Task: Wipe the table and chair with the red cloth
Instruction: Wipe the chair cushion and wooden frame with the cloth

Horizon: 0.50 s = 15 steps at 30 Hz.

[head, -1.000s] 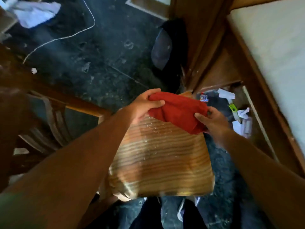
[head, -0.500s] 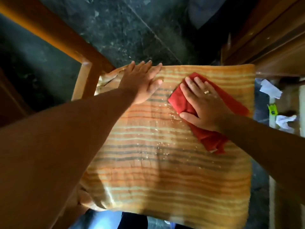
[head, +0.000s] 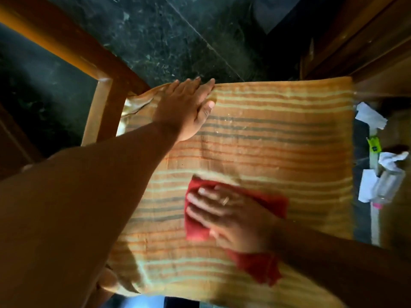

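The red cloth (head: pixel 260 265) lies on the chair's striped orange seat cushion (head: pixel 278 141), near its front middle. My right hand (head: pixel 231 216) presses flat on the cloth with fingers spread, a ring on one finger; both are blurred by motion. My left hand (head: pixel 186 107) rests flat and open on the cushion's far left corner. The chair's wooden armrest frame (head: pixel 97 112) runs along the left side. The table is not clearly in view.
Dark stone floor (head: pixel 178 36) lies beyond the chair. Wooden furniture (head: pixel 367 45) stands at the upper right. On the floor to the right lie crumpled white papers (head: pixel 369 116), a green-labelled item (head: pixel 373 145) and a clear plastic bottle (head: pixel 387 185).
My right hand has dragged the red cloth from the cushion's far middle down toward its near edge. My left hand stays pressed on the far left corner.
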{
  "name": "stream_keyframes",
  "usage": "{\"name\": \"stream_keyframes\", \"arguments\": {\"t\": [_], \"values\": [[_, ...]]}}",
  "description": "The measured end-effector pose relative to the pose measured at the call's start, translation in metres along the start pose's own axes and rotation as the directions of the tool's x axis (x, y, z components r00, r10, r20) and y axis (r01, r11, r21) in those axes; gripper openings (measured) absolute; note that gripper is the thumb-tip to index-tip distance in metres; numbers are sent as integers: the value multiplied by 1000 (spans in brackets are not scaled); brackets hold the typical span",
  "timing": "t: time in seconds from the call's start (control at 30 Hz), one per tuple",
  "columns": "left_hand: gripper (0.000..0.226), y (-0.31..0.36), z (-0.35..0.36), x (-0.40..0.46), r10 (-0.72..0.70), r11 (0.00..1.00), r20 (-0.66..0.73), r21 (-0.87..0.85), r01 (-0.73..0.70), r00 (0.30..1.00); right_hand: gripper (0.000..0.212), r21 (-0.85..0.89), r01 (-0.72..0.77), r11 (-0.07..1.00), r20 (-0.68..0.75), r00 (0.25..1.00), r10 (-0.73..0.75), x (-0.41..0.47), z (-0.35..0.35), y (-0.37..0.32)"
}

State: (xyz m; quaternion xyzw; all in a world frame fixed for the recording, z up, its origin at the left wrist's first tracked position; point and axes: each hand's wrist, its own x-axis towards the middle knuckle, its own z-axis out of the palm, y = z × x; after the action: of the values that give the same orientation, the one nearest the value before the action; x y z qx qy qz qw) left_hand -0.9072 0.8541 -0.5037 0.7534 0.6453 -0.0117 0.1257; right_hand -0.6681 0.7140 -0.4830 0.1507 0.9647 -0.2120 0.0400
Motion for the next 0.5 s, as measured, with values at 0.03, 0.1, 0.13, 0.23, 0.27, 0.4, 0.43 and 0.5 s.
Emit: {"name": "stream_keyframes", "arguments": {"t": [0.03,0.1,0.13,0.23,0.27,0.4,0.43,0.5], "values": [[59,1,0,0,-4,1000,-7,2,4,1000,60,-69,-95,993,-20,995,94,0,-14,35],[58,5,-3,-1,-1,1000,-18,-1,1,1000,63,-169,-357,919,-116,933,341,8,-47,102],[57,3,-5,-4,5,1000,-18,2,-5,1000,62,-175,-483,858,-177,872,455,14,-62,130],[58,-17,-10,-26,8,999,-34,45,-7,999,61,-70,-725,685,-256,677,690,36,-88,170],[59,-24,-11,-34,13,998,-36,56,-11,999,60,-30,-757,653,-278,634,722,46,-90,164],[59,-28,-12,-45,5,999,-44,38,-3,999,53,-71,-493,867,-327,833,446,72,-48,59],[60,-27,-11,-43,1,999,-58,38,1,998,53,-61,-288,956,-258,929,263,69,-27,16],[61,-26,-9,-42,17,999,-62,32,-15,998,57,-53,89,995,18,996,-89,50,1,-52]]}}
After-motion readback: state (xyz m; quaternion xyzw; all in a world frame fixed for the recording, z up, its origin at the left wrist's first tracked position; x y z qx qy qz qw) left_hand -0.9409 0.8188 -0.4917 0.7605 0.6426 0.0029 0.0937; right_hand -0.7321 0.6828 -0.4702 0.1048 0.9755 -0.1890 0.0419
